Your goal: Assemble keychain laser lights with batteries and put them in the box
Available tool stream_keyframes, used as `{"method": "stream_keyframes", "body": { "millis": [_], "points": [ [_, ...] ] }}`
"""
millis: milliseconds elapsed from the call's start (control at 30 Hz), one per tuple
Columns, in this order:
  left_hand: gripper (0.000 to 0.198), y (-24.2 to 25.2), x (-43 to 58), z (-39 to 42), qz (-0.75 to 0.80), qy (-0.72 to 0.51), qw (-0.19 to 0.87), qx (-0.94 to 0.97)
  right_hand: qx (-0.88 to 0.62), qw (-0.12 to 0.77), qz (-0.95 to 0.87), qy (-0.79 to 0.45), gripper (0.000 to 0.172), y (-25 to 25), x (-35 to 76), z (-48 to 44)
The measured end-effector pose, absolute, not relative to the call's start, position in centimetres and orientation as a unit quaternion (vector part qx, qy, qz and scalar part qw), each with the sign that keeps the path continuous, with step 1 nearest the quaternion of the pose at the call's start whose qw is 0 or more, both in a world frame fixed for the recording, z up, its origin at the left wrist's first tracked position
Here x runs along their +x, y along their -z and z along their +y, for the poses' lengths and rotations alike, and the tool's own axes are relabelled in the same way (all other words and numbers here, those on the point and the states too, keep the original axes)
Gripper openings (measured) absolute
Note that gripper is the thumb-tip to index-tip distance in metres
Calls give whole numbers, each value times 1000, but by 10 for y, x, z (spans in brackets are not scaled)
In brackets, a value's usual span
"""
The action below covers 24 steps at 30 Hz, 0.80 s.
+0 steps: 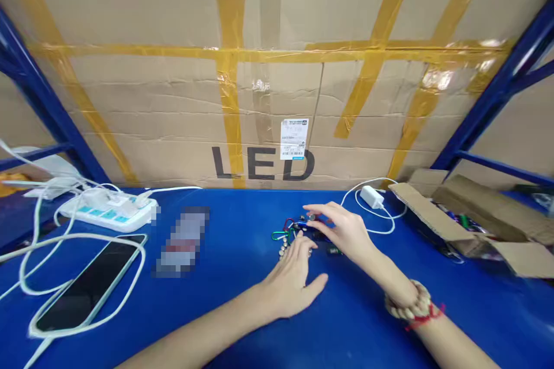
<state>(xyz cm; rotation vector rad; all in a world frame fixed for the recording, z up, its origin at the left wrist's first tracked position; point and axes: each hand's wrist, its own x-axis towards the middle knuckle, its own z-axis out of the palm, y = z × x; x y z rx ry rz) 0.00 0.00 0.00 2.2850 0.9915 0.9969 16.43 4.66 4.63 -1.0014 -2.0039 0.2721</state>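
Observation:
A small heap of carabiners and short dark cylinders lies mid-table, partly covered by both hands. A green carabiner (279, 236) and a red carabiner (287, 223) stick out at its left, with several pale round beads (283, 249) below. My left hand (291, 279) rests on the near side of the heap, fingers stretched forward and thumb spread. Over the heap's right side, my right hand (346, 232) has thumb and forefinger curved around a small, metallic-looking piece whose kind is unclear. A blue piece (302, 224) shows at the thumb tip. A dark cylinder (333, 251) lies beneath my right wrist.
Left on the blue table (234, 300) are a white power strip (110, 210), a phone (93, 285) looped by white cables, and a blurred-out item (184, 242). At right are a white charger (371, 197) and an open carton (459, 225). A large cardboard box (173, 109) walls the back.

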Motion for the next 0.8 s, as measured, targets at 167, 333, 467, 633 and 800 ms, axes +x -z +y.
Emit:
{"method": "stream_keyframes", "body": {
  "millis": [167,333,467,633,800],
  "points": [
    [37,-12,-25,-8,413,-414,207,785,-360,442,-806,-161,22,-45,137,24],
    [8,-18,-49,-3,411,-335,222,818,-282,418,-809,-301,20,-43,110,-3],
    [18,-14,-57,0,434,-306,219,819,-278,399,-823,-293,20,-40,115,0],
    [44,-18,-62,1,498,-279,188,799,-313,311,-886,-144,14,-32,135,21],
    [34,-21,-70,8,516,-239,128,812,-293,240,-925,-33,14,-28,138,29]
  ]
}}
